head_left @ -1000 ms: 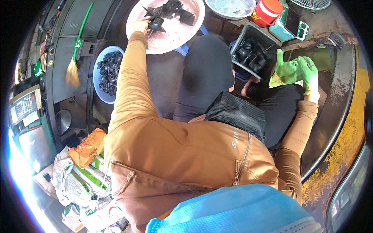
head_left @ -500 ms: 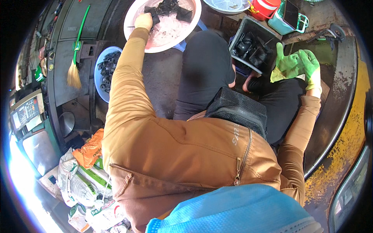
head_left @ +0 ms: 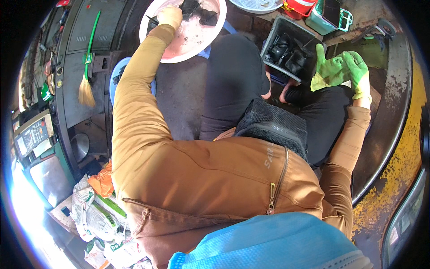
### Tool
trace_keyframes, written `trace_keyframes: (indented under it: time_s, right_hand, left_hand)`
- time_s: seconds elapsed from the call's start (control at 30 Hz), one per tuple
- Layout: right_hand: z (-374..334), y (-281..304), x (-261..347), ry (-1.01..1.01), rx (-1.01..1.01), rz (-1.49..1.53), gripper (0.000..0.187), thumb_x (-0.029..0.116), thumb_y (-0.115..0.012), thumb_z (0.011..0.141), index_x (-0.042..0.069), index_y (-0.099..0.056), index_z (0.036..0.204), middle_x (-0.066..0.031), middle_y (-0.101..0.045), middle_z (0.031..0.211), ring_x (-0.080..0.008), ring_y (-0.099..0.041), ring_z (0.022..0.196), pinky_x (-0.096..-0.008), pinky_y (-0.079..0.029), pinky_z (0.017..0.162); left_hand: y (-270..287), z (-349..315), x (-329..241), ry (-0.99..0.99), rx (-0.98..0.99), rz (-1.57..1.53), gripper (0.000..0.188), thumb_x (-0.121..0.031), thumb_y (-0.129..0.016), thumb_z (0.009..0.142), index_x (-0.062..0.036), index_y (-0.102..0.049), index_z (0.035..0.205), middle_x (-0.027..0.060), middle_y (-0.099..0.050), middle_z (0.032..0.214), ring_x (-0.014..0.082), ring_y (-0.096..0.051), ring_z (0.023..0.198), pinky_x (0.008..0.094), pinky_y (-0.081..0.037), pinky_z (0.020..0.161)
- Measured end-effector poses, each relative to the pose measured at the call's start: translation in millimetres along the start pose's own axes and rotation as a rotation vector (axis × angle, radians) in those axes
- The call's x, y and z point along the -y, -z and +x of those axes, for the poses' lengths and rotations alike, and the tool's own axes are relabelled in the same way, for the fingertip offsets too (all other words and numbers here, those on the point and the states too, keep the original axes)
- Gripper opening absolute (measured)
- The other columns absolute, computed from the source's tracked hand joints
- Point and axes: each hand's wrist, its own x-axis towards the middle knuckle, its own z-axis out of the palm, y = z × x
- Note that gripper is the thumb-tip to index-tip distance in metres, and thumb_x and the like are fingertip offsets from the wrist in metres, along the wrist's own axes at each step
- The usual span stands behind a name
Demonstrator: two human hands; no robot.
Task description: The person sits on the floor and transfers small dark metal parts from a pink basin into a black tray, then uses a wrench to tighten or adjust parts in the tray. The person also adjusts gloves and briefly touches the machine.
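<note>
Over the left side of a pinkish-white basin (head_left: 179,58) at the top, my bare left hand (head_left: 170,18) has its fingers closed. Dark pointed bits of a black part (head_left: 152,21) stick out beside it; the rest is hidden by the hand. More black pieces (head_left: 207,16) lie in the basin's pale, cloudy liquid. My right hand (head_left: 359,74), in a yellow-green rubber glove, is raised over my right knee. Its fingers are closed on a loose, limp green glove (head_left: 329,74). Just left of that glove stands a grey bin (head_left: 283,68) with black plastic-looking parts.
A blue basin (head_left: 114,85) with dark pieces is partly behind my left forearm. Beyond the grey bin are a pale-blue strainer (head_left: 255,4), a red container (head_left: 295,8) and a teal container (head_left: 319,22). A broom (head_left: 86,89) and several sacks (head_left: 96,213) are at the left.
My left hand has shifted slightly left and up in the basin, away from the black pieces at the right. My forearm covers more of the blue basin. The right hand stays nearly still.
</note>
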Motion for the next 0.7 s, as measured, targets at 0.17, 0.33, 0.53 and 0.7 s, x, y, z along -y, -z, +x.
trace_keyframes:
  time_s: [0.17, 0.33, 0.53, 0.7]
  right_hand:
    - [-5.5, -2.0, 7.6, 0.05, 0.051, -0.094, 0.024, 0.02, -0.062, 0.087, 0.001, -0.061, 0.103, -0.0025, -0.063, 0.09, -0.0093, -0.057, 0.081, -0.0221, -0.045, 0.073]
    - [-4.0, -1.0, 5.9, 0.06, 0.029, -0.156, 0.024, 0.021, -0.061, 0.089, 0.003, -0.062, 0.104, -0.0008, -0.062, 0.092, -0.0084, -0.056, 0.082, -0.0219, -0.044, 0.073]
    - [-3.2, 4.2, -0.2, 0.063, 0.016, -0.062, 0.026, 0.02, -0.061, 0.089, 0.002, -0.061, 0.107, -0.0011, -0.063, 0.093, -0.0086, -0.057, 0.081, -0.0216, -0.045, 0.071]
    - [-7.3, 2.1, 3.5, 0.049, -0.03, -0.098, 0.025, 0.022, -0.064, 0.085, 0.001, -0.063, 0.099, -0.001, -0.063, 0.087, -0.0089, -0.056, 0.078, -0.0224, -0.044, 0.071]
  left_hand:
    - [-10.4, 12.2, 3.2, 0.151, 0.091, -0.103, 0.029, -0.015, -0.048, 0.087, -0.0086, -0.067, 0.107, 0.0186, -0.06, 0.117, 0.036, -0.06, 0.106, 0.0513, -0.052, 0.074]
    - [10.4, 27.7, -31.5, -0.067, -0.122, -0.237, 0.027, -0.017, -0.049, 0.084, -0.0095, -0.069, 0.101, 0.0186, -0.059, 0.116, 0.0342, -0.061, 0.103, 0.0435, -0.049, 0.084]
    - [93.5, 4.3, -175.4, -0.566, -0.415, -0.721, 0.021, -0.015, -0.048, 0.081, -0.0041, -0.066, 0.082, 0.0219, -0.064, 0.083, 0.0382, -0.062, 0.082, 0.0469, -0.048, 0.075]
    - [121.4, -24.8, -280.9, -0.732, -0.032, -0.658, 0.036, -0.008, -0.053, 0.079, -0.0229, -0.066, 0.109, 0.0154, -0.057, 0.118, 0.0326, -0.054, 0.112, 0.0426, -0.043, 0.094]
